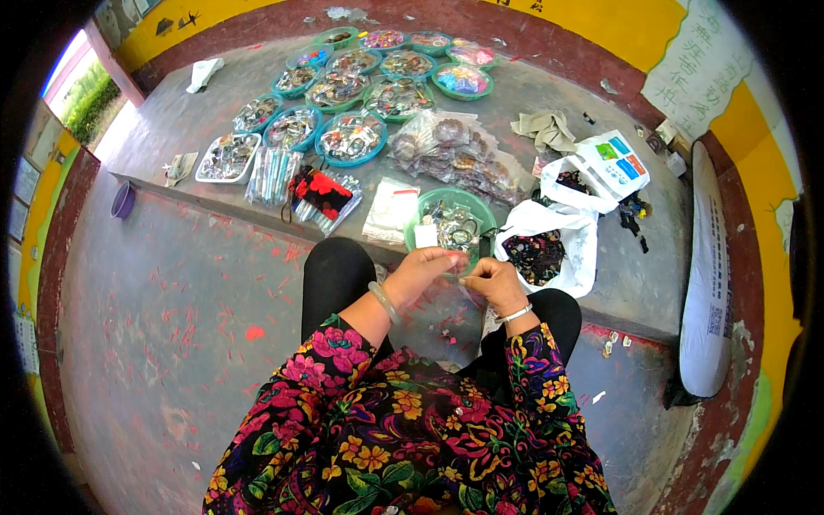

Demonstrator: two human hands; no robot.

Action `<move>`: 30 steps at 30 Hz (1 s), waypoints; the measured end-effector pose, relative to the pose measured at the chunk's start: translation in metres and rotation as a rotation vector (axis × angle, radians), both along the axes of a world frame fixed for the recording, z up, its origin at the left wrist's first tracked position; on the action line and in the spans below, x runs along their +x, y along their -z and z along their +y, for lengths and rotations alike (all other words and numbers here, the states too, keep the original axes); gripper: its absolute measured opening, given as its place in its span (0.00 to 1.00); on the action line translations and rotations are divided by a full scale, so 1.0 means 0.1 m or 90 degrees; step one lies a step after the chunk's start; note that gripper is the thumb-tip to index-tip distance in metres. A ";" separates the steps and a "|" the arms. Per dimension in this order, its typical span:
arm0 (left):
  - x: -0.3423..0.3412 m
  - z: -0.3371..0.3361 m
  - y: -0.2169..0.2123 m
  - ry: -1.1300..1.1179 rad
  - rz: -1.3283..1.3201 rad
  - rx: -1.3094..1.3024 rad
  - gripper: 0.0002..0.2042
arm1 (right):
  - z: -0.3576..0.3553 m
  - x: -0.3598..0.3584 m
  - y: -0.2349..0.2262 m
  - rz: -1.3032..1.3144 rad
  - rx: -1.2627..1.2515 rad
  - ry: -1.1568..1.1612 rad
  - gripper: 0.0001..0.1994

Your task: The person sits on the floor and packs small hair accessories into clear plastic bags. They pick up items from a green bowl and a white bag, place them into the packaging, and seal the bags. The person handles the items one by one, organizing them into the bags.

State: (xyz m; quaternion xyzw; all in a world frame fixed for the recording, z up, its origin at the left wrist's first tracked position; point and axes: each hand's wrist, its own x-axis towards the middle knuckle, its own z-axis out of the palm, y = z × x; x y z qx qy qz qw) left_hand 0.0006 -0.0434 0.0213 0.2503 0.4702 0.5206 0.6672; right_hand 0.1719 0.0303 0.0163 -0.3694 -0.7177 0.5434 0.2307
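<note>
Left hand: the left hand [436, 264] pinches a small, thin, translucent film-like piece [453, 274] between thumb and fingers; exact kind too small to tell.
Right hand: the right hand [498, 283] has thumb and fingertips closed together, seemingly grasping the piece too.
Piece's place: between both hands, at the near side of the round green plastic basin [478, 209] of small goods.
Feel: probably light, limp, slightly slippery; may crease or tear.
Hold: best by opposite edges, fingertips only.
Beside basin: open white plastic bag [578, 276], grey concrete platform [644, 292].
</note>
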 end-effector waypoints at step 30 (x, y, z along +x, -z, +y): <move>-0.11 0.01 0.08 -0.014 -0.041 -0.014 0.05 | 0.13 0.13 -0.06 0.076 -0.091 -0.009 0.07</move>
